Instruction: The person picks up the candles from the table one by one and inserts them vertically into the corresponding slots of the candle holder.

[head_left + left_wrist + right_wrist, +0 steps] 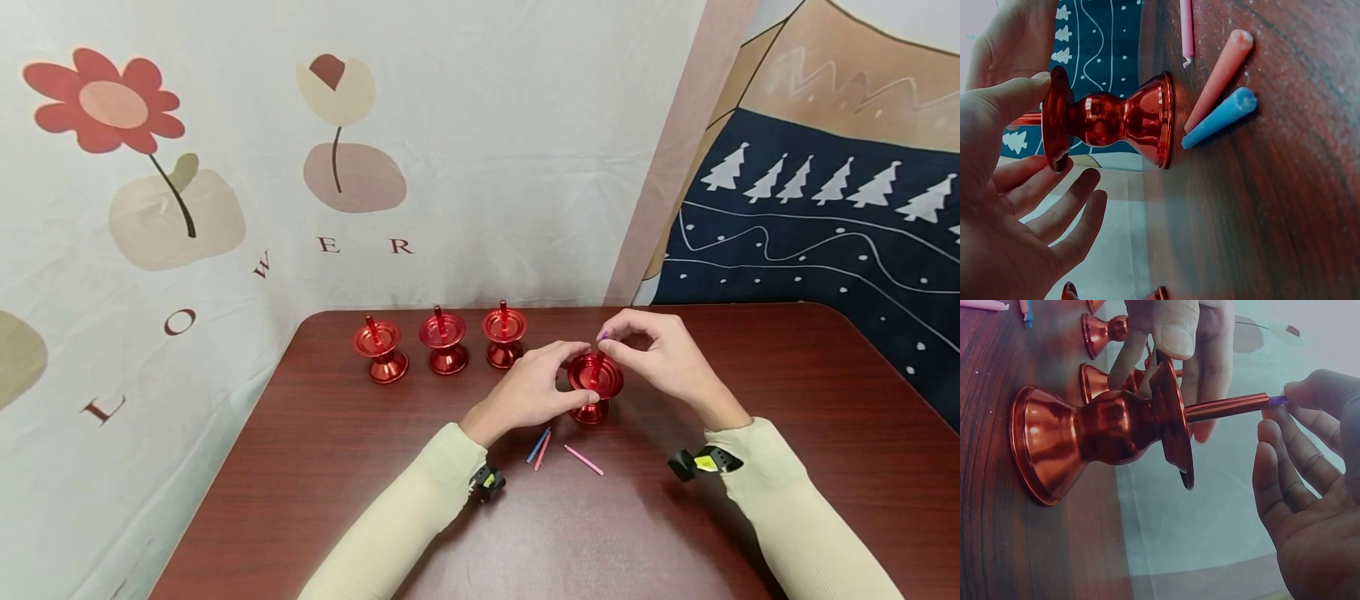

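Note:
A shiny red candle holder (590, 412) stands upright on the table, with a wide dish and a thin upright tube. My left hand (525, 389) grips its dish at the rim, thumb on the near side and fingers beyond. At the tube's top, my right hand (663, 354) pinches a small purple candle (1280, 400) between thumb and index finger. The candle's lower end meets the tube's mouth in the right wrist view; how deep it sits is hidden. Below the left hand lie a blue candle (1222, 115) and a red candle (1220, 75), with a pink candle (583, 460) beside them.
Three matching red candle holders, a left one (386, 367), a middle one (447, 360) and a right one (504, 354), stand in a row along the back of the brown table (315, 500). A printed cloth (487, 167) hangs behind the table.

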`<state>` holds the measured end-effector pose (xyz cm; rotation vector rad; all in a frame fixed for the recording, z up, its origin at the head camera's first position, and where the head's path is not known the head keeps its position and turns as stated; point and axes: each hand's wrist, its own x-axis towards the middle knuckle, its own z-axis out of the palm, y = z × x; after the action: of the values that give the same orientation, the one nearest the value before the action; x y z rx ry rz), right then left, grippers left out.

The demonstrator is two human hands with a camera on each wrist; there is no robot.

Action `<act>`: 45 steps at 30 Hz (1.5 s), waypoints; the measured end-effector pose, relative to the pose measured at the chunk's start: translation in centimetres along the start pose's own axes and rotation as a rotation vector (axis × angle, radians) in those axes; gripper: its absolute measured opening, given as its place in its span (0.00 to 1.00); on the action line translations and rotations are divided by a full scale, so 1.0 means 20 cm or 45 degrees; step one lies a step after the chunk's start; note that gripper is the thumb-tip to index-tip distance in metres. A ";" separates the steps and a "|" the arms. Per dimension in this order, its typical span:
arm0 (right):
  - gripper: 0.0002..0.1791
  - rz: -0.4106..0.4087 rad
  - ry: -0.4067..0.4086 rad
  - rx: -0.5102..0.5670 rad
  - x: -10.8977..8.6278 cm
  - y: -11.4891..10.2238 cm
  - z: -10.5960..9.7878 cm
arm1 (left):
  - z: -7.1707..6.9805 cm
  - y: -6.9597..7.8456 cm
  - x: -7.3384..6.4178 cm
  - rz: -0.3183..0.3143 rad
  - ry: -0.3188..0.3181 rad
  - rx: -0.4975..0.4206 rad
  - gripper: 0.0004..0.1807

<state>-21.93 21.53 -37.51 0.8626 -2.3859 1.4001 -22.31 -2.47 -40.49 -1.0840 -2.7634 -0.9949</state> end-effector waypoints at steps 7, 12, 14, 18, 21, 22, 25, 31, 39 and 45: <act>0.07 -0.048 0.016 -0.003 0.00 0.01 0.00 | 0.00 0.00 0.00 0.000 -0.001 0.005 0.37; 0.08 -0.073 0.016 -0.005 0.00 0.02 0.00 | 0.00 0.00 0.00 0.003 0.002 0.000 0.37; 0.09 -0.076 0.012 -0.006 0.00 0.02 -0.01 | 0.00 0.01 0.00 0.006 0.003 0.000 0.37; 0.10 -0.079 0.003 -0.007 0.00 0.01 -0.01 | -0.01 0.01 0.00 0.010 0.007 0.007 0.37; 0.08 -0.083 0.001 -0.020 0.01 0.01 -0.01 | -0.01 0.01 0.00 0.010 0.010 0.007 0.37; 0.08 -0.084 0.001 -0.023 0.01 0.01 -0.01 | -0.01 0.01 0.00 0.010 0.009 0.007 0.37; 0.09 -0.082 -0.002 -0.023 0.01 0.02 -0.01 | -0.01 0.01 0.00 0.006 0.010 0.011 0.38; 0.09 -0.033 -0.038 -0.024 0.00 0.02 -0.01 | -0.01 0.01 0.00 0.002 0.007 0.011 0.38; 0.27 0.080 -0.336 -0.077 -0.01 0.05 -0.03 | -0.02 -0.01 0.00 -0.003 -0.025 -0.025 0.40; 0.34 0.116 -0.425 -0.085 -0.01 0.11 0.01 | -0.04 -0.04 -0.01 -0.066 -0.095 -0.058 0.41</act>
<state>-23.00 22.26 -39.23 1.0539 -2.7315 1.2840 -22.87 -3.60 -40.36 -1.0820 -2.8553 -1.0495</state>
